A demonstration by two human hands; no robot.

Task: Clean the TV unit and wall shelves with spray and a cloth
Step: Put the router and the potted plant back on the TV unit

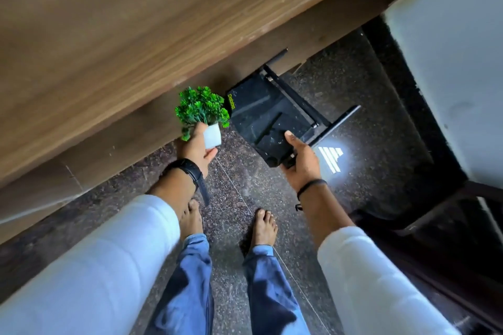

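Observation:
My left hand (197,148) grips a small artificial green plant (201,107) by its white pot (212,136), held just off the front edge of the wooden TV unit (114,43). To its right, my right hand (300,162) holds a black router (265,119) by its near corner; the router's thin antennas (295,98) stick out toward the unit and to the right. Both objects hang above the dark speckled floor (362,106). No spray bottle or cloth is in view.
The brown wooden unit fills the upper left. A white wall or panel (457,68) stands at the upper right, with a dark piece of furniture (449,228) at the right edge. My bare feet (265,227) stand on the floor; a bright light patch (330,159) reflects beside my right hand.

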